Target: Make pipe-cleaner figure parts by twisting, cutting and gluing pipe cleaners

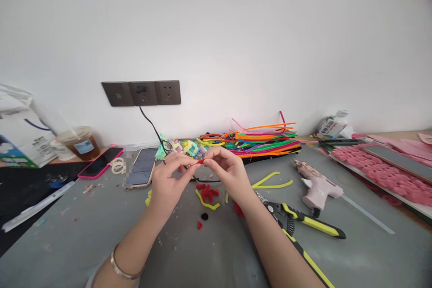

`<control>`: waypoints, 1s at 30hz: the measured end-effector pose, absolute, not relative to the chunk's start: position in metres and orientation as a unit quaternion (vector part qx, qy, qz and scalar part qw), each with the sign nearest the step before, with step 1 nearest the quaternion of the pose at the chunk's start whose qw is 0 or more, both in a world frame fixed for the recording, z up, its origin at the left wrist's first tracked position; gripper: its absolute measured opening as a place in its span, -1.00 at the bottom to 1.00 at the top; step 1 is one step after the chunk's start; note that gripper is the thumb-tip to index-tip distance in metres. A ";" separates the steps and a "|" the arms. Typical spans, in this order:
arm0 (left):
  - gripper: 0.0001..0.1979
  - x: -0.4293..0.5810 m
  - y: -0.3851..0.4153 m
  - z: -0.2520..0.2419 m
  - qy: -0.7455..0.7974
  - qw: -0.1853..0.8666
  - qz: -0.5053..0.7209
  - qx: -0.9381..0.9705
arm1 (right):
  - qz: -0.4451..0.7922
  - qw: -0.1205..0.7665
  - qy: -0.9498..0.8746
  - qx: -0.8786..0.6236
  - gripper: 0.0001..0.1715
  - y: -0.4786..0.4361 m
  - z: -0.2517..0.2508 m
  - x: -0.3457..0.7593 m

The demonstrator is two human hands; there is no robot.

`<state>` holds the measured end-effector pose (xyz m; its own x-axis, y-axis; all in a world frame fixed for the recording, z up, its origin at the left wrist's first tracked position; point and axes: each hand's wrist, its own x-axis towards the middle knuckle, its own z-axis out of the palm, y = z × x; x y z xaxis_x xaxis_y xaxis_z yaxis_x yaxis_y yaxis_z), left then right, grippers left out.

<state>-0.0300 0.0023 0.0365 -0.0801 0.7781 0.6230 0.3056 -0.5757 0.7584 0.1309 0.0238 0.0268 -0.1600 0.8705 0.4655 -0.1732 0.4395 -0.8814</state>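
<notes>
Between my fingertips, above the grey mat, is a short red pipe cleaner piece (201, 161). My left hand (172, 177) pinches it from the left, and my right hand (227, 170) pinches it from the right, so most of it is hidden. Just below the hands lie several red fuzzy pieces (207, 192), with a bent yellow pipe cleaner (208, 204) beside them. A small black disc (204, 216) and a red scrap (200, 225) rest nearer to me. Partly behind my right forearm are wire cutters (312, 222) with yellow and black handles.
Bundled coloured pipe cleaners (263, 144) lie along the wall. A pink glue gun (319, 186) and a pink fuzzy panel (388, 166) are at the right. At the left are two phones (101, 163), a drink cup (81, 144) and a cable (150, 119) from the socket.
</notes>
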 end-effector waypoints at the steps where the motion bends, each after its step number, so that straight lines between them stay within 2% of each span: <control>1: -0.97 -0.030 0.004 0.036 0.418 0.200 0.601 0.651 | 0.451 0.576 -0.619 -0.286 -0.70 0.025 0.027 0.132; 5: -0.89 -0.031 0.007 0.033 0.421 0.222 0.579 0.662 | 0.450 0.551 -0.640 -0.291 -0.71 0.026 0.027 0.133; 12: -0.95 -0.039 0.017 0.029 0.457 0.197 0.532 0.685 | 0.401 0.521 -0.656 -0.372 -0.75 0.033 0.017 0.137; 16: -0.91 -0.045 0.022 0.026 0.500 0.189 0.501 0.680 | 0.333 0.419 -0.746 -0.396 -0.91 0.034 0.013 0.142; 20: -0.89 -0.050 0.026 0.025 0.521 0.228 0.488 0.662 | 0.333 0.343 -0.786 -0.391 -0.78 0.029 0.016 0.146; 26: -0.77 -0.056 0.029 0.025 0.533 0.269 0.393 0.699 | 0.330 0.210 -0.810 -0.437 -0.67 0.024 0.020 0.155; 30: -0.79 -0.057 0.031 0.023 0.529 0.298 0.403 0.685 | 0.292 0.182 -0.834 -0.431 -0.61 0.026 0.014 0.154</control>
<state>-0.0572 0.0312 0.0231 0.1154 0.9650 0.2355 0.4841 -0.2617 0.8349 0.1539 0.0257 0.0142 -0.5627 0.8250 0.0521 0.6121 0.4582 -0.6446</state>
